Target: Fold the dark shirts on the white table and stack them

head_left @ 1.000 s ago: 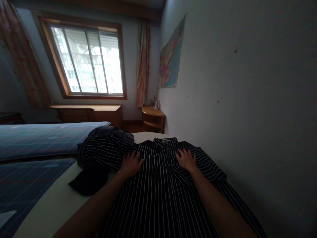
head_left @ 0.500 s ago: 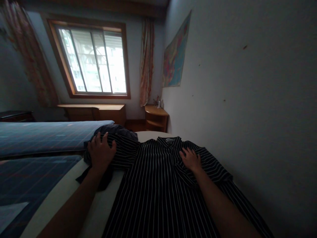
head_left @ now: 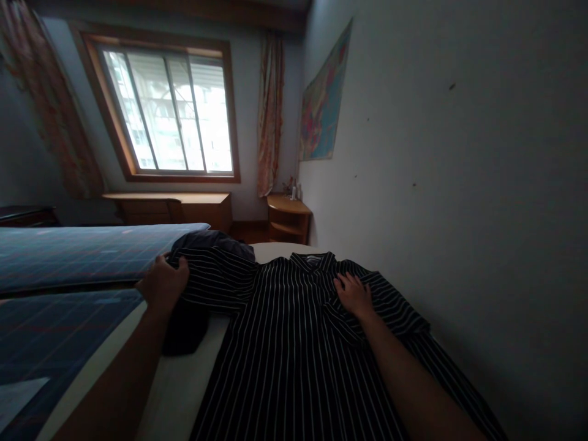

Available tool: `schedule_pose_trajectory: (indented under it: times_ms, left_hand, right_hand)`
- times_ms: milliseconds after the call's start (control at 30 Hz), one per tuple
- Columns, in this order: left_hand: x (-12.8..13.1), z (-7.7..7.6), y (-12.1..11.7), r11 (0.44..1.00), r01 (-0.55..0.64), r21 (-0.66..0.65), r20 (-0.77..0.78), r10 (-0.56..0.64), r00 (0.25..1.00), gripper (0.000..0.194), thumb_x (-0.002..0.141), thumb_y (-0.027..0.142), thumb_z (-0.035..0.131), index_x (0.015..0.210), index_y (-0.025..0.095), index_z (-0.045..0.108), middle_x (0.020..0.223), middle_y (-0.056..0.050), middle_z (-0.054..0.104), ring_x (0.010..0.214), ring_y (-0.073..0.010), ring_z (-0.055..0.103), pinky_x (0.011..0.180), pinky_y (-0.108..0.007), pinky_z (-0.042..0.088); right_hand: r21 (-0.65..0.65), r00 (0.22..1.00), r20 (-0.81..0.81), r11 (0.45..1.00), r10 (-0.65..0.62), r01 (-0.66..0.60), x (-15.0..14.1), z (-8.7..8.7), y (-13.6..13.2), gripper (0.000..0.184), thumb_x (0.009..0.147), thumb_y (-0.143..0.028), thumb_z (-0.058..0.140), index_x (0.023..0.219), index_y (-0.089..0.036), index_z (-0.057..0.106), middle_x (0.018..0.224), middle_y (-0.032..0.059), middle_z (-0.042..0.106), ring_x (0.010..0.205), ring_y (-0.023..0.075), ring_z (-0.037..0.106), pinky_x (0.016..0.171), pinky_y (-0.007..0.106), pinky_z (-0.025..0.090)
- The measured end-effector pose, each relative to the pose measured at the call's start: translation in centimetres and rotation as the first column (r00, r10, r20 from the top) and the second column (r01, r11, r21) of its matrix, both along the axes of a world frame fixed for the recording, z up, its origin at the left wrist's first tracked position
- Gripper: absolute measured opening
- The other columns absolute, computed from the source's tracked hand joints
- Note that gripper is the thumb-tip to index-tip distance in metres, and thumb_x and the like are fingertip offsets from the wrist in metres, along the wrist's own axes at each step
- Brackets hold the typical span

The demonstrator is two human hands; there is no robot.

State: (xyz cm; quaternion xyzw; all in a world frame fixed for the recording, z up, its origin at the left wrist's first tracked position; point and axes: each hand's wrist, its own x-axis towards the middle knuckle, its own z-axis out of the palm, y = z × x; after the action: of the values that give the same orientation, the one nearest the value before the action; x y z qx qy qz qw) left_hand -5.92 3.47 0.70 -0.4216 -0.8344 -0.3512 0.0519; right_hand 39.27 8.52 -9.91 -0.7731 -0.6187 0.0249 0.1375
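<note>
A black shirt [head_left: 285, 343] with thin white stripes lies spread on a pale round-edged table, its collar at the far end. My left hand [head_left: 163, 282] is at the end of the shirt's left-lying sleeve, fingers curled and closed on the cloth; the fingertips are partly hidden. Flat on the shirt's upper right part rests my right hand [head_left: 356, 295], open with its fingers spread over folded striped cloth. The right-lying sleeve drapes toward the wall. Below the left sleeve lies a piece of black cloth [head_left: 186, 331].
The pale table [head_left: 177, 392] shows beside the shirt. Dark bunched cloth [head_left: 220, 239] lies behind the left sleeve. Blue plaid cushions [head_left: 92, 254] stand close on the left. A bare wall [head_left: 459, 245] borders the right side. Beyond are a desk [head_left: 197, 199] and a corner shelf [head_left: 289, 205].
My left hand has moved left and slightly down to the sleeve's end, its fingers going from spread to curled. The dark cloth beneath has shifted a little. My right hand stays put.
</note>
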Motion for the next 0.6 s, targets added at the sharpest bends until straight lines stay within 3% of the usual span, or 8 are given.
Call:
schedule_pose_trajectory:
  times_ms: [167, 333, 600]
  left_hand:
    - [0.8, 0.9, -0.5, 0.998, 0.037, 0.060, -0.104, -0.030, 0.994, 0.053, 0.092, 0.039, 0.042, 0.132, 0.006, 0.054, 0.124, -0.027, 0.061, 0.118, -0.0427, 0.055, 0.094, -0.055, 0.044]
    - [1.4, 1.8, -0.8, 0.994, 0.076, 0.077, -0.127, -0.066, 0.990, 0.046, 0.093, 0.040, 0.041, 0.124, 0.013, 0.059, 0.122, -0.020, 0.062, 0.108, -0.0366, 0.062, 0.087, -0.046, 0.050]
    - [4.1, 4.2, -2.4, 0.991, 0.111, -0.081, -0.145, -0.122, 0.982, 0.048, 0.095, 0.047, 0.035, 0.130, 0.018, 0.050, 0.101, -0.018, 0.070, 0.091, -0.0389, 0.068, 0.077, -0.048, 0.051]
  right_hand:
    - [-0.002, 1.000, 0.004, 1.000, -0.001, 0.001, 0.0, 0.0, 0.1, 0.058, 0.100, -0.053, 0.022, 0.146, -0.027, 0.045, 0.158, 0.0036, 0.032, 0.146, 0.0286, 0.023, 0.117, 0.056, 0.013]
    - [0.012, 1.000, 0.013, 1.000, 0.002, -0.002, -0.1, 0.0, 0.0, 0.057, 0.100, -0.052, 0.023, 0.146, -0.027, 0.046, 0.158, 0.0029, 0.033, 0.146, 0.0282, 0.024, 0.117, 0.056, 0.013]
    - [0.022, 0.999, 0.040, 1.000, 0.013, -0.014, -0.3, 0.3, -0.4, 0.057, 0.100, -0.051, 0.022, 0.146, -0.026, 0.046, 0.158, 0.0031, 0.033, 0.146, 0.0283, 0.023, 0.117, 0.056, 0.013]
